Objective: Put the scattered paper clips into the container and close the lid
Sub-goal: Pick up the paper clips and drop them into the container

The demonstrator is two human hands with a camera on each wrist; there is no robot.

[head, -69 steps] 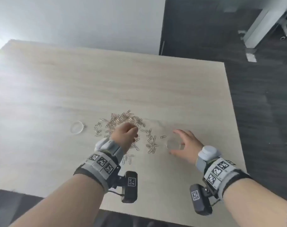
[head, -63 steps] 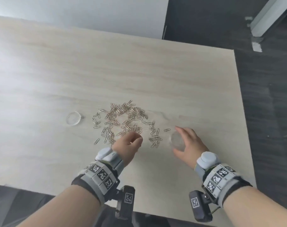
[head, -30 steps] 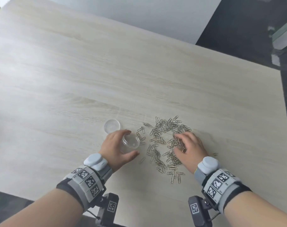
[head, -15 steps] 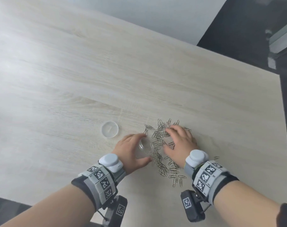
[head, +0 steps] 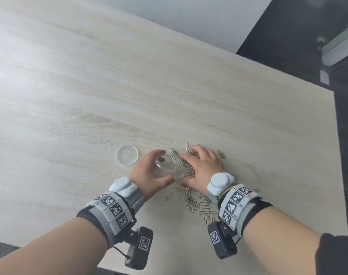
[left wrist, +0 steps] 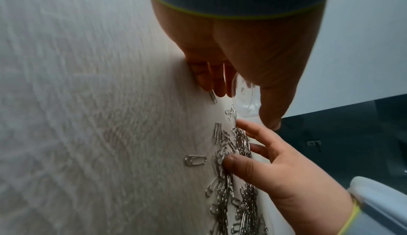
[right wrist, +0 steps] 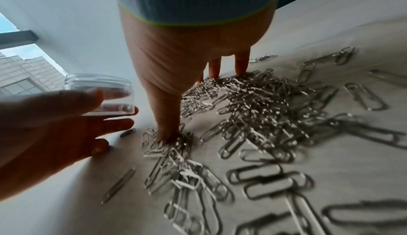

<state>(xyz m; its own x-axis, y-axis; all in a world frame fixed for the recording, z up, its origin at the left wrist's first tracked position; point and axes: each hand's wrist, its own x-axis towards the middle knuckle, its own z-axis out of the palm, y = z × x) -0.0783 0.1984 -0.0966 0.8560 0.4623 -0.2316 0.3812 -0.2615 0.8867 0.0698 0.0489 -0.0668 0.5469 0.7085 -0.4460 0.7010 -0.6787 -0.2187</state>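
Observation:
My left hand (head: 165, 167) grips a small clear container (head: 166, 162) between thumb and fingers, holding it tipped toward the clips on the pale wooden table (head: 89, 96). Its round clear lid (head: 127, 155) lies flat just to the left. Silver paper clips (head: 190, 197) lie in a loose pile to the right of the container. My right hand (head: 189, 170) rests on that pile with its fingers spread and straight. In the right wrist view its fingertips (right wrist: 241, 68) and thumb touch the paper clips (right wrist: 264, 116), with the container (right wrist: 99, 89) close by. The left wrist view shows the container (left wrist: 244, 99) in my grip.
The table's right edge (head: 335, 155) drops to a dark floor, close to the outermost clips. The near edge runs just below my wrists. A white wall stands behind the table's far side. A few stray clips (head: 221, 153) lie beyond my right hand.
The container has passed from my right hand to my left and now sits left of the pile. My right hand has moved onto the clips, and the pile is pushed closer together.

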